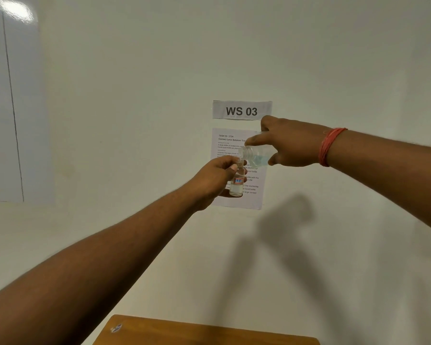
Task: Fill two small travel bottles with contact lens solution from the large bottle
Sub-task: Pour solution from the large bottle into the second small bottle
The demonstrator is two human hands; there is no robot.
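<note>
Large bottle (pixel 255 155), gripped on its side by the right hand (pixel 291 143), meets the upright travel bottle (pixel 236 181) clasped in the left hand (pixel 215 180), mouths aligned for pouring, raised above the counter (pixel 209 332).

Both arms extended forward, raised. Left hand (pixel 215 179): fingers curled closed around small travel bottle (pixel 237 181), held upright. Right hand (pixel 290 144): higher, palm down, fingers clasping large bottle (pixel 255 155), tipped sideways, mouth toward left hand. Red thread band (pixel 330 146) on right wrist.

Head-worn view, facing wall (pixel 135 120), arm's-length close
</note>
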